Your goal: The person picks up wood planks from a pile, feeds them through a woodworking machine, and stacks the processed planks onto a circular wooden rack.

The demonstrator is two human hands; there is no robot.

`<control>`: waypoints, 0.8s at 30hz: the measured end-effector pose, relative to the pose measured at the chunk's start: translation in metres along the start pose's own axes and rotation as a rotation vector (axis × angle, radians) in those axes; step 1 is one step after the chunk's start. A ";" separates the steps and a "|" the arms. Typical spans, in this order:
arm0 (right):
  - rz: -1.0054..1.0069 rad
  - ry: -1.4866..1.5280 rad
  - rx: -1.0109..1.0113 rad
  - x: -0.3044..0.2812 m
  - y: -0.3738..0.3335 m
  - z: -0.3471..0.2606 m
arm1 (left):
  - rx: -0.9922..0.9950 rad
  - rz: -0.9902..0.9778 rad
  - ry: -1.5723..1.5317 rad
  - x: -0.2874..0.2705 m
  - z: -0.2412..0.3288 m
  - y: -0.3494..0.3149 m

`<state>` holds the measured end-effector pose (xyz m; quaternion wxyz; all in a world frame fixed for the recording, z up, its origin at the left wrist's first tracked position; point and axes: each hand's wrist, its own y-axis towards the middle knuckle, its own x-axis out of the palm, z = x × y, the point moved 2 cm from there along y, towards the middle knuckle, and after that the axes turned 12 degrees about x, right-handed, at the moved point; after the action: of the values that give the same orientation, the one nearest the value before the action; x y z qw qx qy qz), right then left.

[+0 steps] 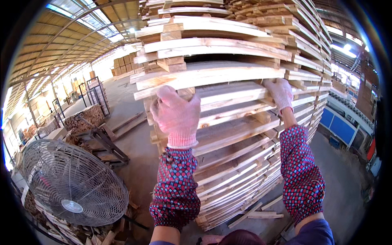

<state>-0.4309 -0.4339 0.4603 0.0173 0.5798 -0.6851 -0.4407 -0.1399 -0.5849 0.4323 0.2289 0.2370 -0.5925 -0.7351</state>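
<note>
A: What do the two hands touch?

B: The left hand (176, 116), in a pale knitted glove, is curled over the end of a pale, rough-sawn board (212, 75) in the tall stack (245, 155), at its near corner. The right hand (279, 93), gloved alike, lies flat with fingers on the same board's underside edge further along. Whether the left fingers close fully round the wood cannot be told; the right hand is open and pressing, not clasping.

A: Materials and shapes?

B: The boards are thin, long, light-coloured planks, layered with short cross-sticks (171, 64) that leave dark gaps. Both forearms wear red patterned cloth sleeves (176, 179). A round fan (73, 183) with a grey wire-mesh guard stands at the lower left.

A: Edges and room?

B: The held board's end juts slightly past the layers below. The concrete floor (134, 151) left of the stack is open as far as a metal frame (104, 141) and a low pile of wood (83, 116). Loose offcuts (261, 212) lie at the stack's foot. A blue cabinet (341, 126) stands on the right, well apart.
</note>
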 end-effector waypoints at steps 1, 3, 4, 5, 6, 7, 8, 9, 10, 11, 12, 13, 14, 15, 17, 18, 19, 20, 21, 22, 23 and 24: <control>-0.049 -0.002 0.050 -0.003 0.001 0.000 | 0.003 -0.002 -0.007 -0.001 0.003 0.002; -0.059 0.035 0.033 0.005 0.002 -0.003 | -0.068 0.026 -0.139 -0.005 -0.004 0.005; -0.036 0.005 0.018 0.005 -0.004 -0.008 | -0.035 0.115 -0.189 -0.001 -0.015 0.003; -0.015 -0.027 0.003 0.005 -0.009 -0.014 | -0.005 0.202 -0.240 0.003 -0.023 0.000; -0.116 0.087 0.062 0.006 -0.017 -0.021 | 0.062 0.265 -0.197 0.000 -0.025 -0.001; -0.086 0.111 0.053 0.007 -0.017 -0.020 | 0.093 0.280 -0.143 0.001 -0.020 -0.001; -0.058 0.136 0.045 0.008 -0.018 -0.016 | 0.124 0.295 -0.088 0.000 -0.015 -0.001; -0.023 0.160 0.040 0.004 -0.017 -0.013 | 0.157 0.311 -0.041 -0.003 -0.008 0.001; -0.096 0.165 0.060 0.003 -0.013 -0.013 | 0.116 0.247 -0.044 -0.002 -0.006 0.000; -0.246 -0.067 0.242 0.016 0.010 -0.012 | 0.081 0.239 -0.029 0.000 -0.004 -0.001; -0.214 -0.065 0.257 0.019 0.017 -0.009 | 0.048 0.237 -0.019 0.001 -0.003 0.000; -0.195 -0.060 0.267 0.026 0.018 -0.007 | 0.014 0.231 0.006 -0.001 -0.005 0.000; -0.123 -0.013 0.209 0.032 0.019 -0.003 | 0.069 0.247 0.060 -0.001 -0.007 0.002; -0.225 -0.003 0.198 0.027 0.018 -0.008 | 0.056 0.228 0.012 0.000 -0.010 0.002; -0.095 0.022 0.164 0.032 0.016 0.001 | 0.026 0.191 -0.088 0.000 -0.011 -0.001; 0.021 -0.213 -0.280 0.031 0.024 0.025 | -0.017 0.198 -0.163 0.005 -0.001 -0.002; -0.223 -0.106 0.245 0.006 -0.018 -0.036 | -0.042 0.158 -0.136 0.002 -0.014 -0.001; -0.094 -0.152 0.124 0.015 -0.021 -0.040 | -0.082 0.120 -0.157 -0.002 -0.024 0.002; 0.033 -0.206 0.015 0.023 -0.021 -0.036 | -0.116 0.072 -0.186 -0.001 -0.036 0.004; -0.054 -0.131 -0.028 0.020 -0.046 -0.060 | -0.020 0.080 -0.041 -0.007 -0.066 0.008; -0.133 -0.060 -0.079 0.009 -0.073 -0.082 | -0.032 0.096 -0.040 -0.020 -0.090 0.010; 0.186 -0.068 -0.223 -0.001 -0.080 -0.077 | -0.074 0.119 -0.113 -0.022 -0.098 0.009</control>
<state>-0.3266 -0.4735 0.4580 0.0992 0.4930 -0.6830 -0.5296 -0.0613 -0.6476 0.4243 0.2469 0.1512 -0.5900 -0.7537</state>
